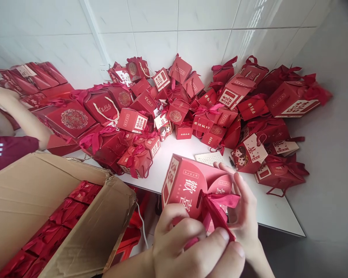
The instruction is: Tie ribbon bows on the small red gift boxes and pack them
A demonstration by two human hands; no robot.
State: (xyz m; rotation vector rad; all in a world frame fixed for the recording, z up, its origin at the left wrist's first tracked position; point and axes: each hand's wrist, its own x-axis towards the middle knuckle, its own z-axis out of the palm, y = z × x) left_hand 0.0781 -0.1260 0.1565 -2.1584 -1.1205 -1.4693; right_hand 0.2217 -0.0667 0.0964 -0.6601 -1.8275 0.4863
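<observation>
A red wedding gift box (176,185) with white lettering is tilted between my two hands, in front of the table's near edge. A pink-red ribbon (220,200) is tied in a bow through its overlapping rounded flaps. My left hand (188,247) lies across the near side with curled fingers, its fingertips closed on a hanging end of the ribbon. My right hand (246,216) grips the box from the right, one finger reaching over the far edge. The box's underside and part of its near side are hidden by my hands.
Many red gift boxes (178,112) crowd the white table (174,150) against the tiled wall. A white keyboard (209,158) lies behind my hands. At lower left stands an open cardboard carton (92,227) holding red packages. Another person's arm (23,112) reaches in from the left.
</observation>
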